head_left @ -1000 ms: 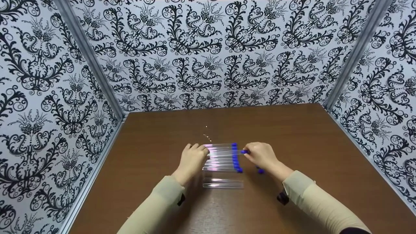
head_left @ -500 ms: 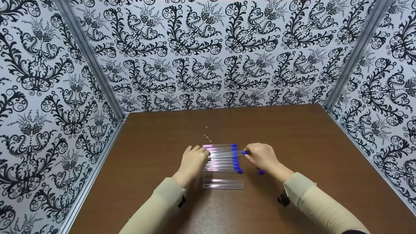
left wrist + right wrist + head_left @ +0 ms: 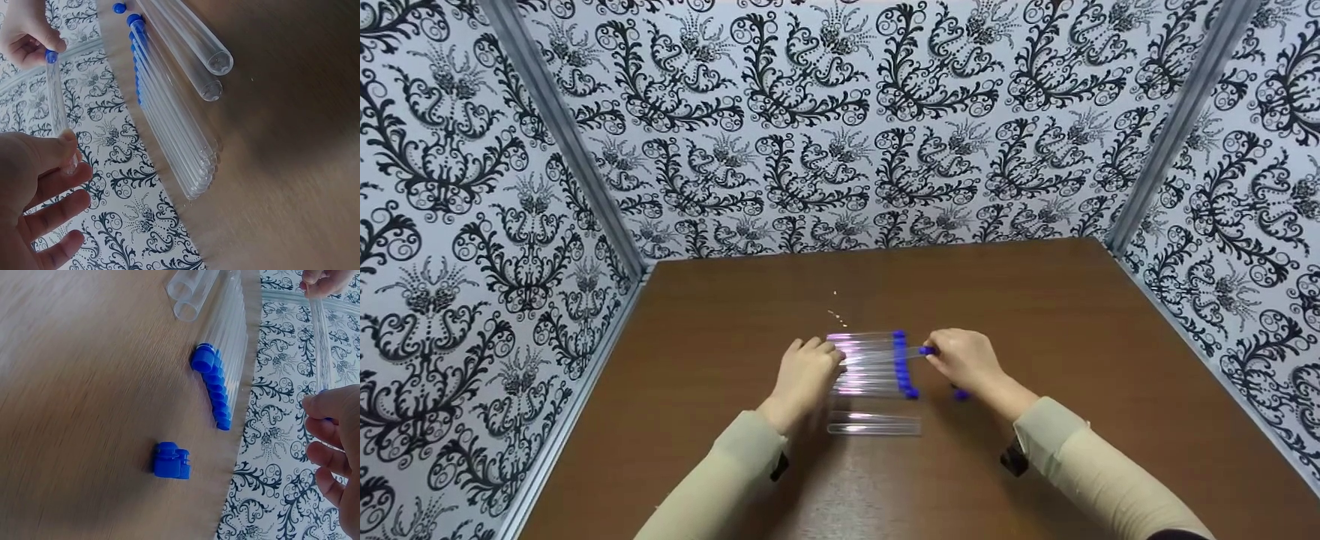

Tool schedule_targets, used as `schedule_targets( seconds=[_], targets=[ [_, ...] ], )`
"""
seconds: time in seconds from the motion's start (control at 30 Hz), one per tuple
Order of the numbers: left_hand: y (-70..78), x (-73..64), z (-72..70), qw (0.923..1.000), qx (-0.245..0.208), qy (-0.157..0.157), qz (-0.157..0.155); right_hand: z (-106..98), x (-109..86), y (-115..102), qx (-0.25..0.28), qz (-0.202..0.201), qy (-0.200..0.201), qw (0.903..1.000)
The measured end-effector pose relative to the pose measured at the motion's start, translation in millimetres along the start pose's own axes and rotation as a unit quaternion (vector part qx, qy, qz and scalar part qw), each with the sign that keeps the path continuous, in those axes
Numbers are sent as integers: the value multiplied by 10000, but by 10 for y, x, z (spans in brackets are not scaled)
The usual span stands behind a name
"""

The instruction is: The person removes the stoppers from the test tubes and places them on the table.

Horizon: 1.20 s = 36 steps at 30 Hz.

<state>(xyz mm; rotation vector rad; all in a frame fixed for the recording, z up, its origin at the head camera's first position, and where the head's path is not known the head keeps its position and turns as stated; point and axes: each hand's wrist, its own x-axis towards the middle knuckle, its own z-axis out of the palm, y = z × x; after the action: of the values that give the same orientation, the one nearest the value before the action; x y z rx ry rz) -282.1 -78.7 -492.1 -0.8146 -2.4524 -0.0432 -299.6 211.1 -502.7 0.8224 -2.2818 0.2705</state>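
Both hands hold one clear test tube (image 3: 59, 104) in the air above a row of tubes. Its closed end is pinched between thumb and forefinger of my left hand (image 3: 808, 375), the other fingers spread loosely. At the opposite end, my right hand (image 3: 967, 358) grips the blue cap (image 3: 51, 57) on the tube's mouth. Below lie several capped test tubes (image 3: 866, 382) side by side, blue caps toward the right. Two uncapped tubes (image 3: 877, 430) lie nearer the person. A pair of loose blue caps (image 3: 170, 461) stands on the table under the right hand.
The brown wooden table (image 3: 720, 307) is enclosed by patterned walls (image 3: 840, 150) at the back and sides, with grey metal posts (image 3: 570, 135) in the corners. Small bright specks (image 3: 838, 318) show on the table beyond the tubes.
My left hand has shifted very slightly toward the person. The right hand stays nearly in place, still on the cap, and the tubes on the table have not moved.
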Motion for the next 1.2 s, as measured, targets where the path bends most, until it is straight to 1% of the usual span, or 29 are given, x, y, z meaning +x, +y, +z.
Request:
schedule_targets(
  seconds=[0.13,0.33,0.57,0.87,1.03,1.2],
  targets=[
    [-1,0,8,9999,-53,77,-42,-18,7,-8,4,68,-15,10000],
    [-5,4,5,9993,-220,243,-168,-43,6,-20,153,268,-273,9991],
    [-13,-3,9,9984,-320,428,-169,-57,12,-18,194,308,-381,9986],
    [-10,-5,52,9966,-439,679,-187,-84,19,-37,338,548,-469,9968],
    [-20,-1,56,9957,-502,757,-202,-95,23,-41,400,598,-490,9962],
    [-30,8,42,9962,-409,754,-180,-99,16,-35,461,595,-517,9958]
  ],
)
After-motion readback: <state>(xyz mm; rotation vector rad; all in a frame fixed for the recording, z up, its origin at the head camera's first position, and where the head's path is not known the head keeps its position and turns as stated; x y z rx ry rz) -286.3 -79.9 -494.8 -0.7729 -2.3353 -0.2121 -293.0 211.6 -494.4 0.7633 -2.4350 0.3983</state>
